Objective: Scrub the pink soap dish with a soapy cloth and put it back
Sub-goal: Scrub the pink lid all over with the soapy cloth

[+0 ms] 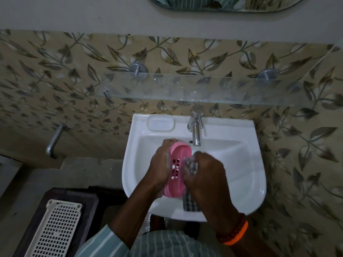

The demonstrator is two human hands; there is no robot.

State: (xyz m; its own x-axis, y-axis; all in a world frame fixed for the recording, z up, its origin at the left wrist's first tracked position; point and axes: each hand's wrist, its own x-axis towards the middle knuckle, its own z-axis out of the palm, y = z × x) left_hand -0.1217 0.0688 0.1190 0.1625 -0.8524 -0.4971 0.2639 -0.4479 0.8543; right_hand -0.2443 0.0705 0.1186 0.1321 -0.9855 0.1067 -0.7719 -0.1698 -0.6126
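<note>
Dish (177, 169), pink (slotted base showing), held over sink (246, 175) below tap (196, 133). Gripped along its edge by left hand (161, 165). Checked cloth (191, 204) bunched in right hand (204, 173), pressed against dish.

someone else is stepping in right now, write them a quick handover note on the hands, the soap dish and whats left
Left hand grips the pink soap dish, held tilted over the sink.
Right hand holds the checked cloth bunched against the dish's slotted face; suds show on the hands.
Tap: no stream visible.
Done: dish is off its spot and being scrubbed.
Left: finish scrubbing, then set the dish back, probably on the moulded recess at the sink's back left.
</note>
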